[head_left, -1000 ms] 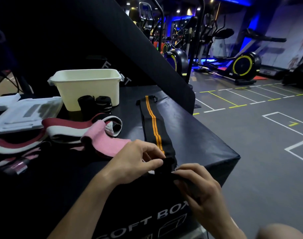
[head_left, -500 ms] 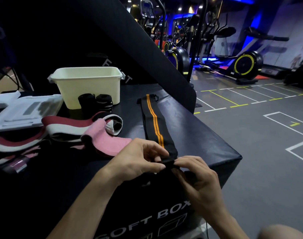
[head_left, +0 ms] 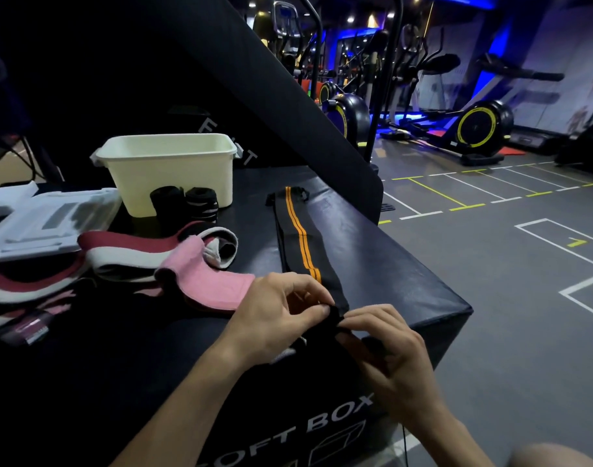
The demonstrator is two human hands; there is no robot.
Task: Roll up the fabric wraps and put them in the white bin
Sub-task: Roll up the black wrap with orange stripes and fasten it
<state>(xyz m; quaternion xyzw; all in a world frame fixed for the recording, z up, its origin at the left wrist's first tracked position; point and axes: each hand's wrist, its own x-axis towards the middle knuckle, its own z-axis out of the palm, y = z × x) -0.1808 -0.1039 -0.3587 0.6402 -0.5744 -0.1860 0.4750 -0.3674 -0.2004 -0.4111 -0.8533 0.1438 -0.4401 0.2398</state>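
Both hands work at the near end of the black wrap point(head_left: 297, 237), a long strip with two orange stripes lying flat along the top of the black soft box point(head_left: 389, 264), close to its right edge. The strip's far end reaches toward the box's far right corner; its near end sits at the near edge, where it is bunched into a small dark fold.

Left hand point(head_left: 278, 311): fingers curled, thumb and fingertips pinching the folded near end of the wrap from the left.
Right hand point(head_left: 386, 345): fingers curled, fingertips pinching the same fold from the right. The two hands almost meet at the fold.

White bin point(head_left: 173, 176) stands upright toward the far left part of the box top, well apart from the hands. What is inside cannot be seen from this angle. Two rolled black wraps point(head_left: 184, 203) stand just in front of the bin, touching or nearly touching its front wall.

Unrolled bands point(head_left: 126, 254) in maroon, white and pink lie in a loose heap left of the striped wrap, between bin and hands. A white tray point(head_left: 45, 224) lies at the far left edge.
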